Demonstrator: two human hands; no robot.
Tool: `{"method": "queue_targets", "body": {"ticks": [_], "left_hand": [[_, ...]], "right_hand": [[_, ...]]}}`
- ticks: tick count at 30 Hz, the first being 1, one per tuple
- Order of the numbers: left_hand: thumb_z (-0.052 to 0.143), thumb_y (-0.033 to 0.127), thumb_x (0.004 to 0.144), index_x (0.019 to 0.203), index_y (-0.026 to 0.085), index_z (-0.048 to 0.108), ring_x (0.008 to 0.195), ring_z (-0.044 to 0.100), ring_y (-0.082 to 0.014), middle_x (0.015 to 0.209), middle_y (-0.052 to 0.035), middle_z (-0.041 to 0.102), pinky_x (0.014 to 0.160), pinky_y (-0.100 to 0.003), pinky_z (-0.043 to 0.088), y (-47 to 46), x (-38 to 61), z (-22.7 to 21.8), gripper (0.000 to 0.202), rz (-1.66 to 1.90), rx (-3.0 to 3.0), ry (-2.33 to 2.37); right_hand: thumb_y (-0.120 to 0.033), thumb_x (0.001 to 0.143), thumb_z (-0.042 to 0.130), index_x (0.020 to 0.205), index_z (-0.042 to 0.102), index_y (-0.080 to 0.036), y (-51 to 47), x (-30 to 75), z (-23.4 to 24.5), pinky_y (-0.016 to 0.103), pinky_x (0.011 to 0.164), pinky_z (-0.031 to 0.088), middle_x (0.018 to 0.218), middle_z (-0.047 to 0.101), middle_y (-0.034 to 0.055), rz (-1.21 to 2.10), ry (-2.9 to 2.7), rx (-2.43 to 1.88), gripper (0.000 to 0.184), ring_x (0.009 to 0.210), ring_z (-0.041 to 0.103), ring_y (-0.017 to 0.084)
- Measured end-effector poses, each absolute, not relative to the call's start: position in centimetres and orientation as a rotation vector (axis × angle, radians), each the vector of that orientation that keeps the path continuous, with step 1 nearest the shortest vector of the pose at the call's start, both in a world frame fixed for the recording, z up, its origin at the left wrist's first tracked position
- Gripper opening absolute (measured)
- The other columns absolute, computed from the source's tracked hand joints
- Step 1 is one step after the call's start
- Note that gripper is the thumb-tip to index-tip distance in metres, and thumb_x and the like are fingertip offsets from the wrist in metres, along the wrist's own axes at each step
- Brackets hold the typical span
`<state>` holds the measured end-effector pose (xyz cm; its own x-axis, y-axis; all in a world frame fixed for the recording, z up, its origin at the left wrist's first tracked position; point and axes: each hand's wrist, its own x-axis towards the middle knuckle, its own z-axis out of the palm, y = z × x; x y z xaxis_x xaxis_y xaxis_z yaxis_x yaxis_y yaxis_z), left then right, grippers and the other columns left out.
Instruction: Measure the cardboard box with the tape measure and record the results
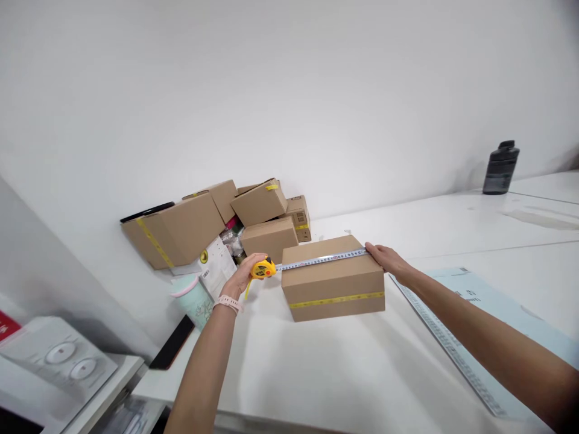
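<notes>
A closed cardboard box [332, 280] with a yellow strip along its front side sits on the white table. My left hand [241, 275] is wrapped round a yellow tape measure [262, 269], just off the box's left edge. From its case a metal blade [321, 260] runs out across the top of the box, with numbers facing up. At the box's right edge, the fingers of my right hand [385, 258] press the blade's end against the corner. Part of that end is hidden under the fingers. A wristband [228, 303] circles my left wrist.
Several cardboard boxes [185, 228] are piled against the wall at the back left. Nearby stand a mint tumbler [195, 301] and a dark flat object [172, 342]. A light-blue sheet [488, 319] lies on the right, and a dark bottle [501, 169] stands far right.
</notes>
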<state>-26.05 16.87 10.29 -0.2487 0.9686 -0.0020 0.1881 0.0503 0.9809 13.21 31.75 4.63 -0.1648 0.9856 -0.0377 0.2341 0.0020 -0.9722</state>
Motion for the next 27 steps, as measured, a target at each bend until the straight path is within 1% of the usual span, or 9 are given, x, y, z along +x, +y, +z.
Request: {"method": "queue_targets", "body": {"ticks": [3, 8, 11, 18, 20, 24, 27], "left_hand": [[0.065, 0.039, 0.098, 0.129, 0.018, 0.061, 0.107, 0.067, -0.0247, 0.129, -0.0104, 0.064, 0.090, -0.046, 0.059, 17.2, -26.3, 10.1, 0.038, 1.213, 1.191, 1.529], [0.065, 0.040, 0.099, 0.128, 0.017, 0.062, 0.104, 0.068, -0.0237, 0.126, -0.0099, 0.066, 0.088, -0.044, 0.059, 17.6, -26.1, 10.4, 0.037, 1.112, 1.173, 1.488], [0.064, 0.041, 0.099, 0.128, 0.017, 0.062, 0.104, 0.068, -0.0235, 0.125, -0.0099, 0.066, 0.087, -0.044, 0.059, 17.8, -26.2, 10.3, 0.037, 1.081, 1.161, 1.482], [0.065, 0.040, 0.099, 0.127, 0.017, 0.063, 0.105, 0.067, -0.0237, 0.125, -0.0098, 0.066, 0.088, -0.045, 0.059, 18.2, -27.0, 10.8, 0.036, 1.068, 1.212, 1.502], [0.065, 0.039, 0.099, 0.127, 0.018, 0.063, 0.105, 0.067, -0.0236, 0.126, -0.0098, 0.066, 0.088, -0.045, 0.059, 18.4, -27.1, 11.0, 0.036, 1.061, 1.233, 1.503], [0.065, 0.040, 0.099, 0.127, 0.018, 0.063, 0.106, 0.067, -0.0239, 0.127, -0.0100, 0.065, 0.089, -0.045, 0.059, 19.1, -27.2, 11.0, 0.036, 1.061, 1.248, 1.517], [0.064, 0.040, 0.099, 0.127, 0.018, 0.063, 0.106, 0.067, -0.0239, 0.126, -0.0099, 0.065, 0.089, -0.045, 0.059, 19.3, -27.2, 10.9, 0.036, 1.046, 1.251, 1.527]], "right_hand": [[-0.068, 0.083, 0.060, 0.083, 0.059, -0.022, 31.4, 12.9, 4.6, 0.036, 0.066, 0.051, 0.094, 0.071, 0.0108, 1.219, -1.557, -1.343, 0.046, 0.086, 0.066, 0.027], [-0.069, 0.084, 0.055, 0.087, 0.060, -0.024, 30.9, 12.4, 4.4, 0.037, 0.069, 0.052, 0.102, 0.071, 0.0109, 1.189, -1.576, -1.380, 0.046, 0.091, 0.066, 0.029], [-0.070, 0.084, 0.055, 0.088, 0.062, -0.024, 31.2, 12.4, 4.1, 0.039, 0.071, 0.051, 0.101, 0.072, 0.0110, 1.187, -1.580, -1.397, 0.047, 0.092, 0.066, 0.031], [-0.068, 0.082, 0.061, 0.086, 0.065, -0.026, 32.2, 12.7, 3.2, 0.043, 0.072, 0.050, 0.094, 0.077, 0.0112, 1.238, -1.549, -1.420, 0.042, 0.091, 0.069, 0.035], [-0.069, 0.083, 0.060, 0.084, 0.064, -0.026, 32.4, 12.8, 2.9, 0.044, 0.071, 0.049, 0.091, 0.077, 0.0115, 1.215, -1.572, -1.423, 0.042, 0.089, 0.069, 0.035], [-0.075, 0.086, 0.053, 0.085, 0.064, -0.027, 32.6, 12.9, 2.5, 0.044, 0.071, 0.048, 0.091, 0.077, 0.0118, 1.190, -1.613, -1.422, 0.050, 0.087, 0.069, 0.035], [-0.075, 0.087, 0.050, 0.084, 0.065, -0.026, 32.7, 13.0, 2.5, 0.043, 0.070, 0.049, 0.092, 0.078, 0.0121, 1.159, -1.649, -1.426, 0.051, 0.086, 0.070, 0.034]]}}
